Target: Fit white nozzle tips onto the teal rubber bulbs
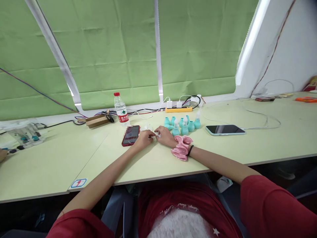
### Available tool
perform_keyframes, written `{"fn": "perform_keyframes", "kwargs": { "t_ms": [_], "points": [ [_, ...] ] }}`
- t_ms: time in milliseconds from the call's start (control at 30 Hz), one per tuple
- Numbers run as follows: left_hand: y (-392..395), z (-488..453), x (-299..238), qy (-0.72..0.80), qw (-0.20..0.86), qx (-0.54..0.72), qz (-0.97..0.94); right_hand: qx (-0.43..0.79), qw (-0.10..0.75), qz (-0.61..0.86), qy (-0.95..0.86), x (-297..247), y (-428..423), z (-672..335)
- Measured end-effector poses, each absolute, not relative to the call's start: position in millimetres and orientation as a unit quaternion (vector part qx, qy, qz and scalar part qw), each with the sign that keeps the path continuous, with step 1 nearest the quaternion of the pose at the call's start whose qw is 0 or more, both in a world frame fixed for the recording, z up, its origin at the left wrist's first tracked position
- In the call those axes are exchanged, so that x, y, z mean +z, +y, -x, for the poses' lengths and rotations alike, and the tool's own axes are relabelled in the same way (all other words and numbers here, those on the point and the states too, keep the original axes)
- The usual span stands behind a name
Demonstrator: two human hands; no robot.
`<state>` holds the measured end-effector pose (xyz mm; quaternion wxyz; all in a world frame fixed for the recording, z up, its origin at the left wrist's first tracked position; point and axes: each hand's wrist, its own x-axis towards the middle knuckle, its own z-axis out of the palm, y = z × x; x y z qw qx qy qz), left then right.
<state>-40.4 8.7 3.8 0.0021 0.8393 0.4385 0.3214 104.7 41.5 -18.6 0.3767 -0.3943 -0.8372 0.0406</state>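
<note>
My left hand (144,140) and my right hand (166,137) meet above the table, fingers pinched together around a small whitish, see-through piece (157,134). Its exact kind is too small to make out. Just behind the fingers lie several clear plastic pieces (148,126). To the right of my right hand stand several teal rubber bulbs (191,126); a few, such as the front bulb (184,130), carry clear pointed tips, while others are open at the top. A pink scrunchie (182,147) is around my right wrist. Beside my left hand lies a red-cased phone (131,135).
A water bottle (121,109) with a red cap stands behind the phone. Nearby are a cardboard piece (98,121), a yellow power strip (178,109) with chargers and a second phone (225,130) on a cable. Clear containers (27,134) stand far left, beside another person's hand (3,154).
</note>
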Motion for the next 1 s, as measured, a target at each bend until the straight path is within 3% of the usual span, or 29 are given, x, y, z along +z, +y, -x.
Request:
{"fn": "perform_keyframes", "kwargs": {
  "t_ms": [200, 400, 700, 1000],
  "points": [
    [9, 42, 3, 0.435, 0.050, 0.395, -0.808, 0.020, 0.457, 0.396, -0.796, -13, 33, -103],
    [7, 42, 6, 0.398, 0.064, 0.488, -0.774, 0.130, 0.511, 0.358, -0.771, -9, 32, -102],
    [5, 41, 6, 0.414, 0.110, 0.519, -0.740, 0.370, 0.492, 0.349, -0.707, -14, 47, -106],
    [6, 41, 6, 0.441, 0.112, 0.518, -0.724, 0.440, 0.463, 0.332, -0.694, -9, 44, -106]
  ]
}}
